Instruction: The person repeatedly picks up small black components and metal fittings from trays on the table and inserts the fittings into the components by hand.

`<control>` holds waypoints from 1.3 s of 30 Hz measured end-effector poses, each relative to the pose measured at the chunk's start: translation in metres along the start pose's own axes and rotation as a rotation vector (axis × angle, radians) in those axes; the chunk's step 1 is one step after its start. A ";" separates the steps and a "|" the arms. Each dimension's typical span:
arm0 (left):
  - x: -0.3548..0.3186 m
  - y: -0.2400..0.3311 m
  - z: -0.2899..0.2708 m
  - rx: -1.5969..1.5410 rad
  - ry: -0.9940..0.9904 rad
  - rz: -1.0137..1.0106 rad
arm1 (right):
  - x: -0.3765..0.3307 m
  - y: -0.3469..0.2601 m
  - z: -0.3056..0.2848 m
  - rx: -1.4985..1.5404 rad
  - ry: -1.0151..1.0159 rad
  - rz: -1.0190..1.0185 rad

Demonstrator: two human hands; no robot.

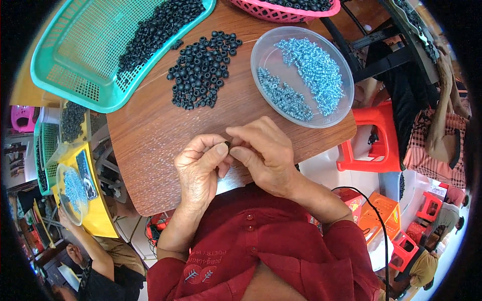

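Observation:
Above the near edge of the table, my left hand pinches a small black round part between thumb and bent fingers. My right hand meets it from the other side, with thumb and index finger closed in around the same part. Most of the part is hidden by the fingertips. Beyond my hands lies a loose pile of black round parts with holes. To its right, a clear round tray holds two heaps of small shiny blue ridged pieces.
A green plastic basket with more black parts stands far left, a pink basket at the far edge. Red stools and an orange crate are at right. Another person's arm reaches to a yellow-topped table at left.

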State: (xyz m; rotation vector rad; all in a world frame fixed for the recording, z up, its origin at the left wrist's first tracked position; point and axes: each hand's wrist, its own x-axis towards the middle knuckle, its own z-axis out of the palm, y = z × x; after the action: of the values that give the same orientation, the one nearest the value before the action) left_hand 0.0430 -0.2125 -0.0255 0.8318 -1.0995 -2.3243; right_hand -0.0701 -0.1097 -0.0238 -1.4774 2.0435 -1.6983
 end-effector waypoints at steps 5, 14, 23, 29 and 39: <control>0.002 -0.001 0.005 -0.075 0.007 -0.040 | 0.005 0.001 -0.001 -0.095 -0.019 -0.141; 0.007 -0.005 0.014 -0.013 -0.016 -0.023 | 0.002 0.019 0.002 -0.252 0.028 -0.282; 0.004 -0.010 0.004 0.085 -0.121 -0.051 | 0.000 0.019 -0.001 -0.209 -0.034 -0.204; 0.005 -0.008 0.009 0.148 -0.122 0.015 | 0.002 0.023 0.003 -0.189 -0.032 -0.229; 0.010 -0.006 0.012 0.139 -0.064 0.013 | 0.006 0.035 0.016 -0.227 0.059 -0.425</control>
State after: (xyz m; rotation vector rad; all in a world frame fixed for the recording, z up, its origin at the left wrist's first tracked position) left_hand 0.0274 -0.2086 -0.0274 0.8014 -1.3023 -2.2990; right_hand -0.0845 -0.1286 -0.0543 -2.0839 2.1241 -1.6997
